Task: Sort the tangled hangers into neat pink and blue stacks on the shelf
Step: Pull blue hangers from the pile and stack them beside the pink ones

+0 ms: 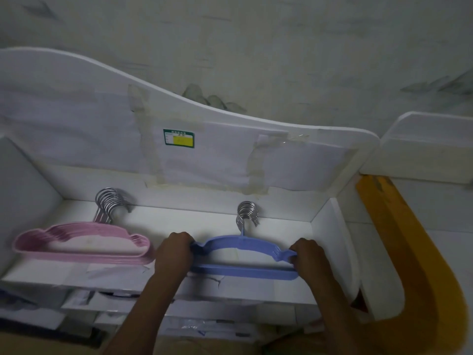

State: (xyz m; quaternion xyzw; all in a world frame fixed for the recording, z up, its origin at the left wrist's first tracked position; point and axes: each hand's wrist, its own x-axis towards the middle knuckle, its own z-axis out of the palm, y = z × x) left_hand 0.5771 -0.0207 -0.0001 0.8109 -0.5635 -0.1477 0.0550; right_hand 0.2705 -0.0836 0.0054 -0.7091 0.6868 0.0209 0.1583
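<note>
We grip the blue stack (pixel 243 254) at both ends, left hand (pixel 174 252) and right hand (pixel 307 257) curled round; its long axis runs across lower centre, pink stack (pixel 82 244) left.

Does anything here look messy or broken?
The hangers look tidy: pink stack on the left, blue stack held at its ends by the left hand and right hand. The odd bits are the wrinkled tape on the back panel and cracked covering at the shelf edge.

Dim, cool-cast frame; soft overall, edges smeared and bowed by wide-angle lens. Brightest patch on white shelf floor (pixel 179 221), light probably from above.
</note>
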